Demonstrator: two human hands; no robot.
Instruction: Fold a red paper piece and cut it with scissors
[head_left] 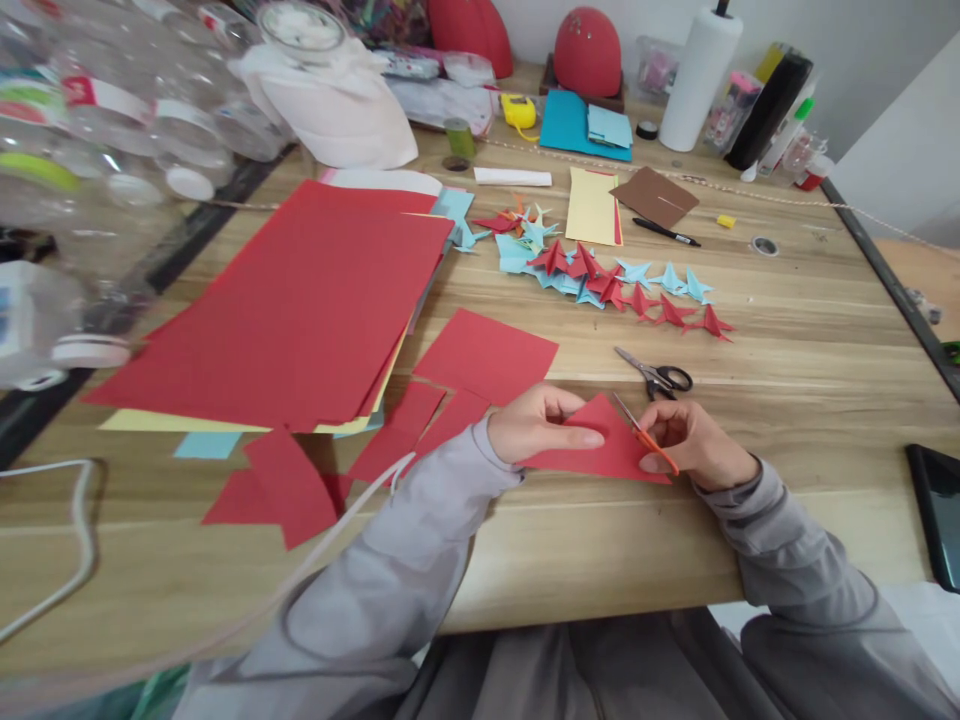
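Note:
My left hand (541, 424) pinches a piece of red paper (600, 455) between thumb and fingers, just above the table's front edge. In my right hand (690, 445) is a pair of orange-handled scissors (646, 440), its blades against the upper right edge of that paper. Whether the blades are parted I cannot make out. A second pair of scissors (658, 378), with black handles, lies just beyond my right hand. Cut red pieces (487, 355) lie to the left of my left hand. Folded red paper cranes (641, 300) and light blue ones (667, 280) lie in rows farther back.
A stack of large red sheets (300, 310) covers the left of the table. A white cable (337, 530) crosses near my left sleeve. A black phone (937, 510) lies at the right edge. Plastic bottles (112, 120) crowd the far left; a black pen (666, 232) lies behind the cranes.

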